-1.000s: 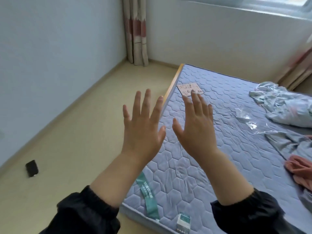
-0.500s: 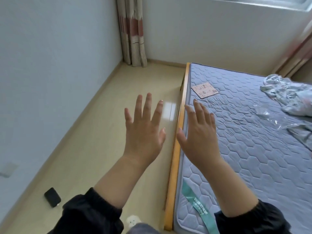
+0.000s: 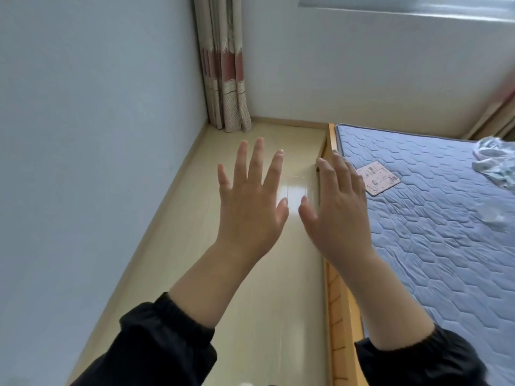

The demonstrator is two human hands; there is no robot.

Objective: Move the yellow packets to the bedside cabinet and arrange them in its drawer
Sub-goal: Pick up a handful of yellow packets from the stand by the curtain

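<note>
My left hand (image 3: pixel 250 201) and my right hand (image 3: pixel 338 207) are held up in front of me, backs toward the camera, fingers spread, nothing in either. The left hand hovers over the pale floor, the right over the wooden bed rail (image 3: pixel 338 310). No yellow packets and no bedside cabinet appear in the head view.
A blue quilted mattress (image 3: pixel 434 246) fills the right side, with a pinkish printed card (image 3: pixel 379 181) near its left edge and crumpled cloth (image 3: pixel 496 160) at the far right. A strip of pale floor (image 3: pixel 178 260) runs between the left wall and the bed toward a curtain (image 3: pixel 225 79) in the corner.
The view has swung left: the bed has slid to the right and more floor and wall show. Both hands stay raised and spread in the same pose.
</note>
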